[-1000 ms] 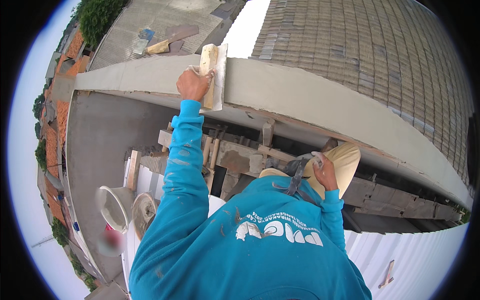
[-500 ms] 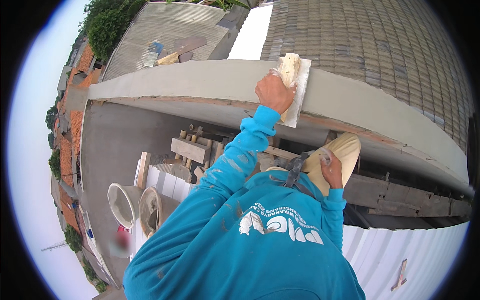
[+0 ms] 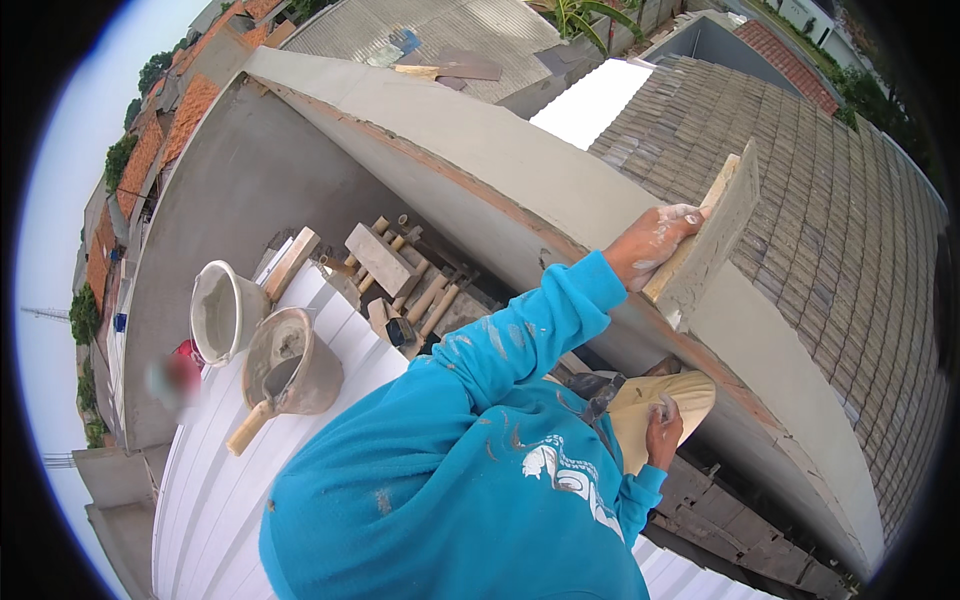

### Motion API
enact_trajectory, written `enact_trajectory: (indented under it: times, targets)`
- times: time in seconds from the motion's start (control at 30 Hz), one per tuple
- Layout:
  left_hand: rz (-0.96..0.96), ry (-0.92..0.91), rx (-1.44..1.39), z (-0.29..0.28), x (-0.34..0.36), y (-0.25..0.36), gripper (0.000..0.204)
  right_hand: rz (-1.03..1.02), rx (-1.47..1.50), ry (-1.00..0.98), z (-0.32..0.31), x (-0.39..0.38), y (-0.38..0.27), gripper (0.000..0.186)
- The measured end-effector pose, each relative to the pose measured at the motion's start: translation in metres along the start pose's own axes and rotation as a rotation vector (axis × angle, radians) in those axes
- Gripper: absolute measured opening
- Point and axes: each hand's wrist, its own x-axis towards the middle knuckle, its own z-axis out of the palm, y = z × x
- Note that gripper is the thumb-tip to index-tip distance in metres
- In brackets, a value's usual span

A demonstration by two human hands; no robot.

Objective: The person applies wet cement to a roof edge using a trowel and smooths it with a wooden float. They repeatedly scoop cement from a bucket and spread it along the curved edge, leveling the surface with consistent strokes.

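My left hand (image 3: 660,245), spotted with pale mortar, is closed round the wooden handle of a plastering float (image 3: 715,235). The float is tipped up on edge above the wall top, its grey flat face turned right. Below it runs the smooth grey top of a wall (image 3: 480,130), with a rough reddish-brown strip along the near edge. My right hand (image 3: 663,432) rests at my thigh in beige trousers (image 3: 635,425), thumb and fingers apart, holding nothing I can see. On the left, a mortar-stained bucket (image 3: 310,380) holds a trowel (image 3: 252,425), its wooden handle over the rim.
Beside that bucket stands another pale bucket (image 3: 225,310), on white corrugated sheeting (image 3: 340,340). Wooden poles and a block (image 3: 380,262) lie in the gap before the wall. Beyond the wall spreads a tiled roof (image 3: 790,230). A ribbed roof (image 3: 400,40) lies farther back.
My left hand has lifted the float off the wall top, moved it right and tipped it on edge. My view has turned, bringing the buckets more fully into sight. My right hand stays at my thigh.
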Motion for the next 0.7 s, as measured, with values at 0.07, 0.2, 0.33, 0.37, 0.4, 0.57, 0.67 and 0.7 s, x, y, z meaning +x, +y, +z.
enact_trajectory:
  times: [0.07,0.2,0.33,0.37,0.4,0.57,0.67,0.7]
  targets:
    - [0.198,0.067,-0.165,-0.065,-0.038,0.038,0.042,-0.038,-0.058,-0.033,0.005,0.009,0.008,0.034]
    - [0.588,0.479,1.017,-0.196,-0.094,0.089,0.04,-0.033,-0.12,-0.175,0.006,0.021,-0.017,0.034]
    - [0.561,0.692,0.247,-0.259,-0.123,0.135,0.035,-0.057,-0.123,-0.209,0.014,0.027,-0.037,0.033]
    - [0.555,0.659,-0.159,-0.275,-0.127,0.146,0.037,-0.063,-0.125,-0.218,0.016,0.03,-0.042,0.032]
    - [0.555,0.723,-0.042,-0.296,-0.132,0.158,0.04,-0.063,-0.132,-0.232,0.016,0.033,-0.046,0.033]
    - [0.462,1.081,0.5,-0.376,-0.16,0.226,0.044,-0.177,-0.211,-0.234,0.018,0.035,-0.065,0.035]
    - [0.354,1.216,0.843,-0.468,-0.15,0.253,0.05,-0.155,-0.279,-0.233,0.018,0.037,-0.043,0.034]
    - [0.32,1.243,0.969,-0.477,-0.143,0.259,0.051,-0.112,-0.283,-0.229,0.019,0.034,-0.042,0.035]
